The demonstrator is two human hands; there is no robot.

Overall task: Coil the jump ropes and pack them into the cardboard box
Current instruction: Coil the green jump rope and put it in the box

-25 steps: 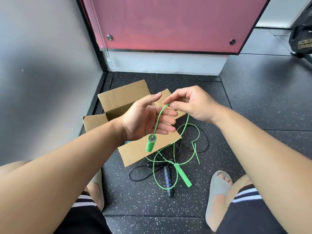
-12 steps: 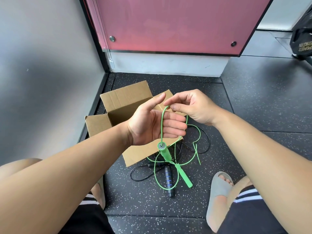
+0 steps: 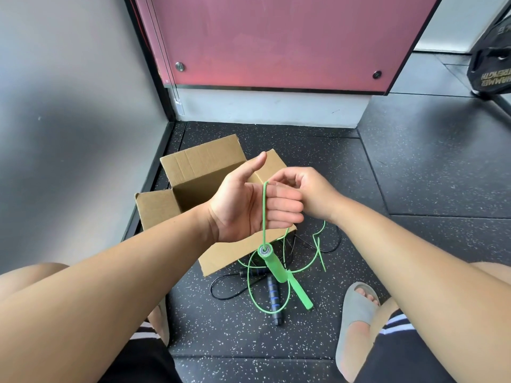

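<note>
My left hand (image 3: 249,205) is raised palm up over the open cardboard box (image 3: 199,172), thumb out and fingers curled. The green jump rope (image 3: 264,214) runs over its fingers, and one green handle (image 3: 272,264) dangles below the hand. Behind those fingers my right hand (image 3: 307,192) pinches the green cord. The rest of the green cord lies in loose loops on the floor with its second handle (image 3: 300,293). A black jump rope with blue-banded handles (image 3: 275,299) lies tangled under it.
The box stands on a speckled black rubber floor in a corner, with a grey wall (image 3: 69,120) on the left and a pink panel (image 3: 276,37) behind. Grey slippers (image 3: 356,327) and my knees frame the ropes. A black weight plate (image 3: 492,67) stands at the far right.
My right hand has drawn the green cord over my left fingers and moved behind them. The hanging green handle has dropped lower and swung to point down-right.
</note>
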